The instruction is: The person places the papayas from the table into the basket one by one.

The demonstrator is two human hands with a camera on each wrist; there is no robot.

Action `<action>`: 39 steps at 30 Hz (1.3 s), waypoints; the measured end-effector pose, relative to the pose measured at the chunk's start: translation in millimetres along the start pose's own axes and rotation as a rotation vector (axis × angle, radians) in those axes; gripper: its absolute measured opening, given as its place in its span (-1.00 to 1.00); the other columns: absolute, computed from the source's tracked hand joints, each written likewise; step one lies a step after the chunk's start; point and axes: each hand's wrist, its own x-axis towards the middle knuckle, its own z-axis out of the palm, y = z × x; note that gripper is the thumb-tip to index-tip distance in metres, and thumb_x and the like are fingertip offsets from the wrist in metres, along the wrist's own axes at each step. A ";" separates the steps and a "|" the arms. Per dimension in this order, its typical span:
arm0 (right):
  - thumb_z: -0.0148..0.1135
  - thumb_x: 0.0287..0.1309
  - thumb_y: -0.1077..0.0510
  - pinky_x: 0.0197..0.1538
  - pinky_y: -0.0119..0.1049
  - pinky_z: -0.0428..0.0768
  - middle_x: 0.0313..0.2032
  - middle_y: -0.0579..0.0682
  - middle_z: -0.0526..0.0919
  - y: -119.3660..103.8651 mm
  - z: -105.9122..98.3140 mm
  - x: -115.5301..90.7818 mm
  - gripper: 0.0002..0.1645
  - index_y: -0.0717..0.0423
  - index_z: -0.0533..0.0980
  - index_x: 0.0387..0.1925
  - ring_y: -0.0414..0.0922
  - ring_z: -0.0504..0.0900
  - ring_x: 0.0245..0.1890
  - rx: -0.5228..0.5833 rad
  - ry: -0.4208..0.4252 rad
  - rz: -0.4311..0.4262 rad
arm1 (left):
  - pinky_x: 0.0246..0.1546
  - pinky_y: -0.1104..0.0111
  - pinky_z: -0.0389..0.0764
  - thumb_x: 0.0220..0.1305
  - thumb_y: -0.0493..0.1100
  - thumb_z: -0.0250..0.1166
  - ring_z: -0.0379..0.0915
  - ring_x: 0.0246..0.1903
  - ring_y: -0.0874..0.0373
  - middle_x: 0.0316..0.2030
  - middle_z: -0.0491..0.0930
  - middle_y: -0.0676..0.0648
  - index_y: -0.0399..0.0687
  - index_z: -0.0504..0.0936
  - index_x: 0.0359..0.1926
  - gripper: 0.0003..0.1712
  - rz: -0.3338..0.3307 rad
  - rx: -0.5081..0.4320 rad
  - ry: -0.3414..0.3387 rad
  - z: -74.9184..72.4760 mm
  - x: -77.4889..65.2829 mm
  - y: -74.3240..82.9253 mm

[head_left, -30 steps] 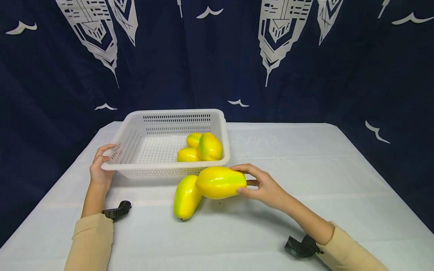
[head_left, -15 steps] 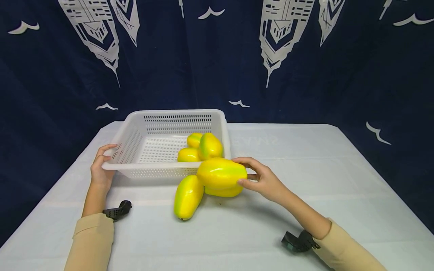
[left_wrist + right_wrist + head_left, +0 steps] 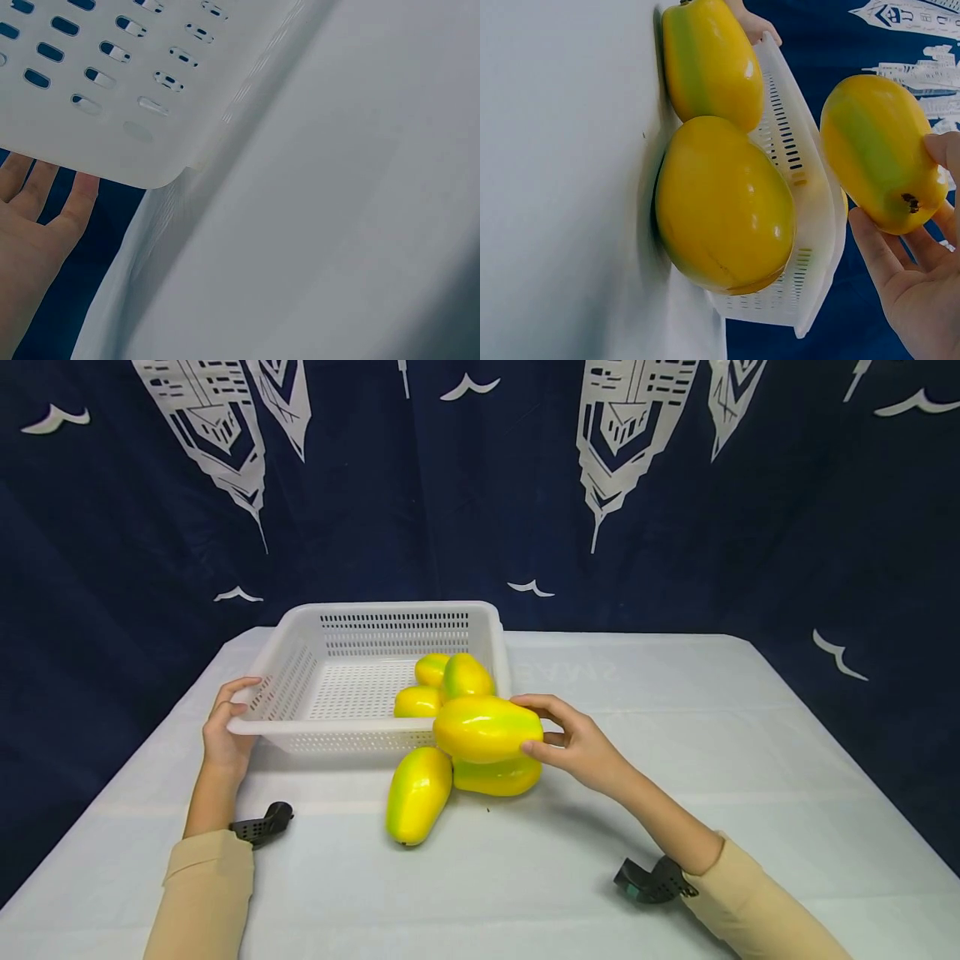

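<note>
My right hand [image 3: 581, 745] holds a glossy yellow-green papaya [image 3: 483, 728] by one end, thumb on the near side and fingers on the far side. In the head view this papaya overlaps the front rim of the white perforated basket [image 3: 330, 727]; the right wrist view shows the held papaya [image 3: 877, 150] raised beside the rim. My left hand [image 3: 225, 735] grips the basket's left front corner, with some fingers partly hidden by its edge in the left wrist view. Inside the basket, at its right end, lie three papayas [image 3: 467, 677].
Two more papayas rest on the white-covered table before the basket: one papaya [image 3: 418, 795] points toward me, the other papaya [image 3: 498, 775] lies partly behind the held one. A dark blue printed curtain [image 3: 450, 493] hangs behind the table. Black wrist cameras [image 3: 264, 824] sit on both arms.
The right hand has lifted its papaya from in front of the basket up to rim height, uncovering another papaya on the table beneath. The left hand and basket have stayed in place.
</note>
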 end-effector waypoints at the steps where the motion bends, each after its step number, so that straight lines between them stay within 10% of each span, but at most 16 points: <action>1: 0.24 0.05 0.21 0.03 -0.35 0.47 0.13 0.04 0.40 0.1 -0.2 0.3 -0.39 0.08 0.30 0.17 -0.23 0.41 0.06 0.000 0.000 0.000 | 0.05 0.30 0.04 0.14 -0.24 -0.26 0.12 0.10 0.25 0.10 0.25 0.18 0.16 0.46 -0.07 -0.55 0.000 0.000 -0.001 0.0 0.1 0.1; 39: 0.19 0.10 0.20 0.02 -0.40 0.47 0.19 0.03 0.33 8.7 -1.6 35.8 -0.39 0.06 0.27 0.20 -0.08 0.33 0.17 0.024 0.081 0.011 | 0.06 0.31 0.05 0.13 -0.25 -0.25 0.12 0.09 0.24 0.08 0.26 0.15 0.16 0.48 -0.10 -0.56 0.005 -0.025 -0.003 0.3 0.9 -0.3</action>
